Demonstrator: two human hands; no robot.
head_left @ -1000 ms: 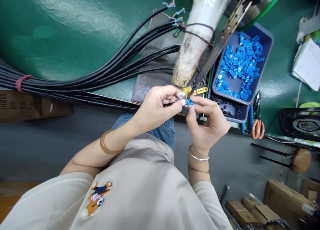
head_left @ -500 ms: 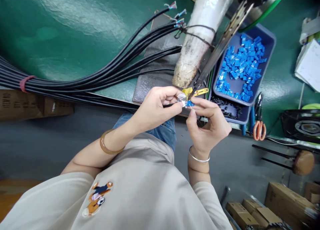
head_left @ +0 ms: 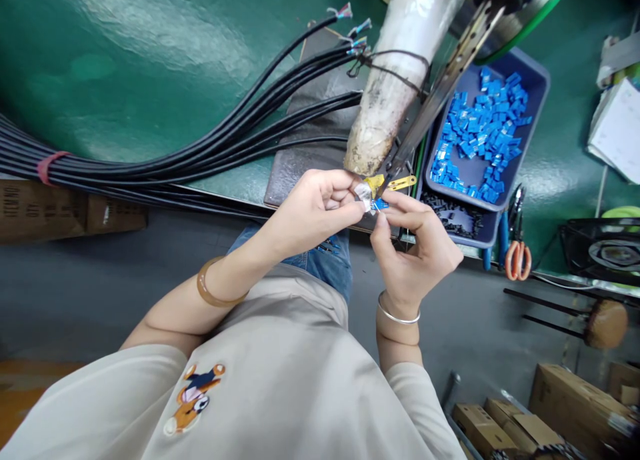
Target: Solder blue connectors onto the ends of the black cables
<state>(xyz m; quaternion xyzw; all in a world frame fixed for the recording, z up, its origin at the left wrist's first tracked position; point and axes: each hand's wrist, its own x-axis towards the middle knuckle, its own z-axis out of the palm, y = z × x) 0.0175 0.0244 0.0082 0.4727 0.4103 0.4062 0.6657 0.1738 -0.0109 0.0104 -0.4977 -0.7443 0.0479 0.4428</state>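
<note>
L hand (head_left: 313, 213) and R hand (head_left: 417, 247) meet just off the front edge of the green tabletop (head_left: 150, 80), over the lap. L fingers (head_left: 345, 210) are clenched on a cable end (head_left: 363, 192) with crumpled foil shield showing at the tip. R thumb and index fingers (head_left: 400, 203) pinch a small blue connector (head_left: 379, 205), touching the foil tip. Change vs half a sec ago: the L hand has curled tighter and nudged toward the R, so the black jacket stub that showed under the L thumb is now hidden; the connector sits about where it was. Judgement: cable end and connector are pressed closer together, fine fitting work, no regrasp. Yellow tabs (head_left: 395, 181) hang just above the pinch, at the foot of a wrapped machine column (head_left: 400, 80). Bundle of black cables (head_left: 200, 153) fans over the tabletop to a dark mat (head_left: 310, 160). Blue tray (head_left: 537, 80) of loose blue connectors sits to the R, orange-handled scissors (head_left: 517, 260) near it. Amber bangle (head_left: 213, 290) on L wrist, silver bangle (head_left: 397, 313) on R wrist.
</note>
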